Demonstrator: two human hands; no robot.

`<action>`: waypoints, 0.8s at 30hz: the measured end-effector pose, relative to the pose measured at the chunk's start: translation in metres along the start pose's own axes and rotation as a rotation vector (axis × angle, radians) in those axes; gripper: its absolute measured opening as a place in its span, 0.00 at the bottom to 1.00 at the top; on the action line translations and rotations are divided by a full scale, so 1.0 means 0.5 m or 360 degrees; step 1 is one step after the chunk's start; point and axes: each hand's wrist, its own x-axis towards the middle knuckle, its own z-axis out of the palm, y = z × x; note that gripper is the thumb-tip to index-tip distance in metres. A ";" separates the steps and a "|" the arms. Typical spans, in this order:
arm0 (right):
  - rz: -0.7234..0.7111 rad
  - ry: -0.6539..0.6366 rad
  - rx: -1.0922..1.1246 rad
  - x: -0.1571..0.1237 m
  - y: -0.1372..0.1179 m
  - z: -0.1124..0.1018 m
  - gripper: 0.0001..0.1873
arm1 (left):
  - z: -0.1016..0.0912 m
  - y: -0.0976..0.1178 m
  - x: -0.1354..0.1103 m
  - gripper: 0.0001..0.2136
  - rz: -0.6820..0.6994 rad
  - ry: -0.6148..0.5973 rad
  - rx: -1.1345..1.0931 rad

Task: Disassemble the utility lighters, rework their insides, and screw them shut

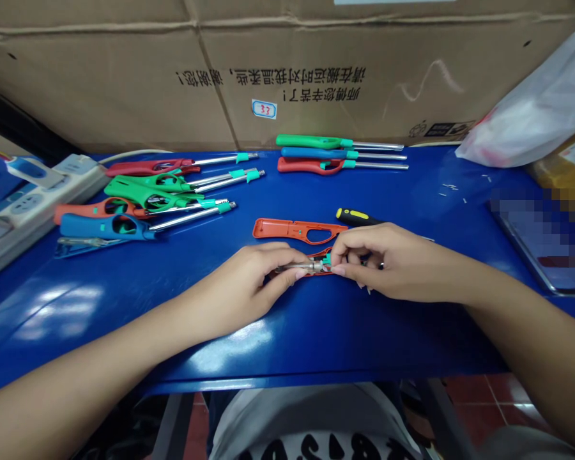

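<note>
My left hand [256,278] is closed, thumb and fingers pinching a clear lighter fuel tank [311,266] over an orange-red lighter shell half [311,274]. At the tank's right end my right hand [393,263] is closed in a pinch beside a small teal part [326,259]. Its fingertips hide whatever they grip. Just beyond both hands lies the other orange-red shell half [280,229], hollow side up. A black and yellow screwdriver [357,216] rests behind my right hand, which partly covers it.
Several long-nosed lighters [138,191] lie at the left by a white power strip [43,191]. Three closed lighters [316,153] sit before a cardboard box [287,76]. Small metal pins [450,187], a plastic bag [531,108] and a blurred-out tablet-like device [531,255] are at right.
</note>
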 end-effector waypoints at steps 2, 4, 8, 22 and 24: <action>-0.0008 0.0010 -0.0012 -0.001 -0.002 -0.001 0.08 | 0.001 -0.001 0.000 0.13 0.0005 -0.0007 -0.0003; -0.0017 0.0006 -0.0017 -0.002 -0.004 -0.001 0.08 | 0.002 -0.002 0.000 0.13 0.0009 -0.0003 0.0000; -0.0026 -0.0012 -0.0035 -0.004 -0.004 -0.001 0.09 | 0.002 -0.003 0.001 0.12 0.0012 0.0005 -0.0003; -0.0075 0.0025 -0.0062 0.001 0.000 0.003 0.10 | 0.006 -0.003 0.000 0.12 0.0013 0.0007 -0.0006; -0.0084 0.0030 -0.0053 0.001 0.000 0.004 0.10 | 0.008 -0.004 0.000 0.12 0.0015 0.0009 -0.0006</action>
